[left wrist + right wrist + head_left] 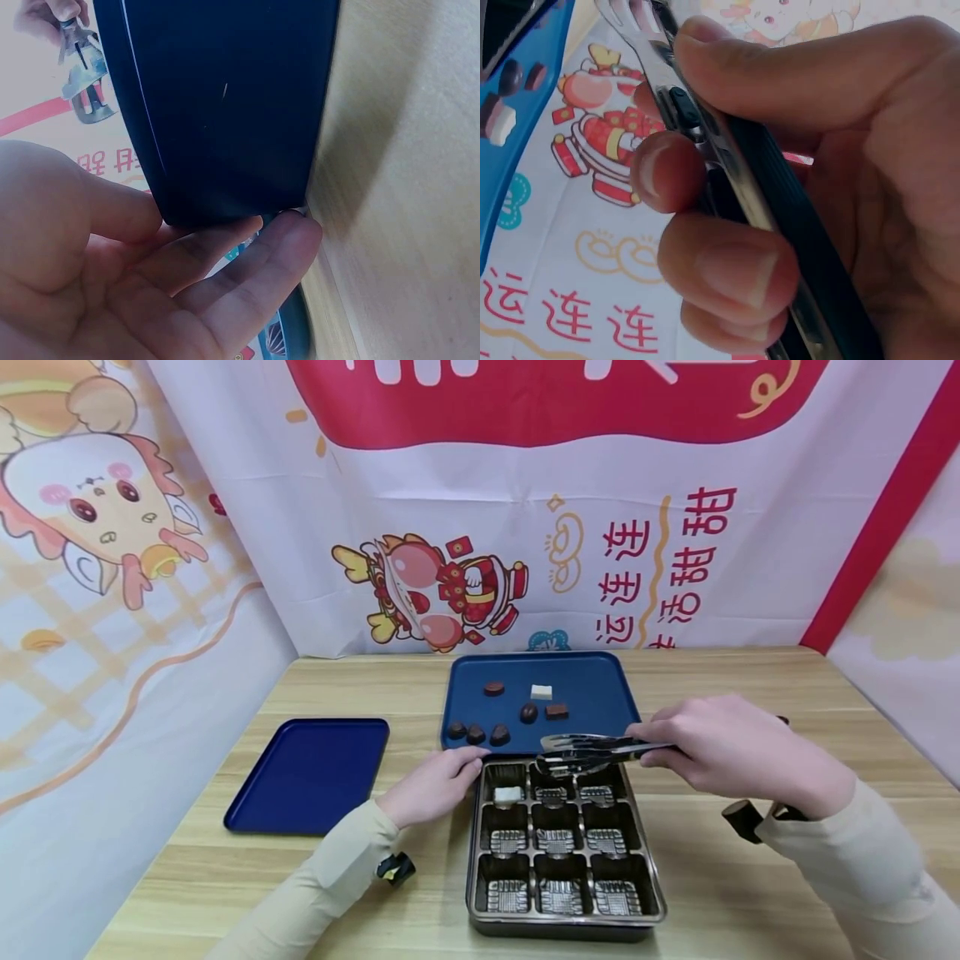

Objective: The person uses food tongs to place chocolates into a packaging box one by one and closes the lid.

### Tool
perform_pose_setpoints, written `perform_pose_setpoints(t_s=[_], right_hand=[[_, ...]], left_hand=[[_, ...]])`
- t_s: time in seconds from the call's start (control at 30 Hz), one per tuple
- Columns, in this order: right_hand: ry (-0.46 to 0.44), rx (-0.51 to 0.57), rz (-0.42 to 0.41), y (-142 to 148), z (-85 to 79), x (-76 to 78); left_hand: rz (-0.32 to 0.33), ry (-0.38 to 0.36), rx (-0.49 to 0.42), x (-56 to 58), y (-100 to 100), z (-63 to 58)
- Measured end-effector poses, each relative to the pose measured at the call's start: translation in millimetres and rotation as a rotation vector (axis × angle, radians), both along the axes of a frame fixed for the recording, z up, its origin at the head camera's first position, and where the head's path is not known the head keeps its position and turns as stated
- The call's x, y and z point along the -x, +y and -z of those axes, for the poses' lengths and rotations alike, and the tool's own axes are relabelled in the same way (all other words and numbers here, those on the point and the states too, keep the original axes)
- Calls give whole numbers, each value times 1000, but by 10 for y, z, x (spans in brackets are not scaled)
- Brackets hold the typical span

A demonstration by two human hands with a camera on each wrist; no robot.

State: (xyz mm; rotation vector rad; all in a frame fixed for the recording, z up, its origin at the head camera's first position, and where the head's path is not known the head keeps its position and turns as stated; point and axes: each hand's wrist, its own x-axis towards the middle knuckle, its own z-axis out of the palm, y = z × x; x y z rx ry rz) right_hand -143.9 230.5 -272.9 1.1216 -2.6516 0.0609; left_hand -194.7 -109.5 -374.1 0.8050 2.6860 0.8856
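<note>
A dark chocolate box (pixel 566 930) with a divided insert stands in front of me. A white chocolate (pixel 507 795) sits in its back left compartment. My left hand (pixel 435 787) holds the box's back left corner, its thumb and fingers around the edge in the left wrist view. Metal serving tongs (pixel 585 753) with dark handles are gripped in my right hand (pixel 720 745). Their tips hover over the back middle compartment; whether anything is between them, I cannot tell. The right wrist view shows the thumb and curled fingers (pixel 727 262) around the tongs' handles.
Behind the box lies a blue tray (pixel 585 672) bearing a white chocolate (pixel 542 692), a brown square one (pixel 557 712) and several rounded dark chocolates (pixel 476 733). To the left is a second, dark blue tray (pixel 307 777). A printed cloth (pixel 480 485) hangs behind the wooden table (pixel 720 893).
</note>
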Motion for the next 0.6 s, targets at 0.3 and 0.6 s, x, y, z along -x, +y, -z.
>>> perform_pose_setpoints(t_s=[0.3,0.6], right_hand=[[-13,-93,-58,-147,59,9],[-45,-244,-60,-345,-76,93]], left_hand=[[2,-6,8,-2,-2,6],[-3,-10,-3,9,-8,5]])
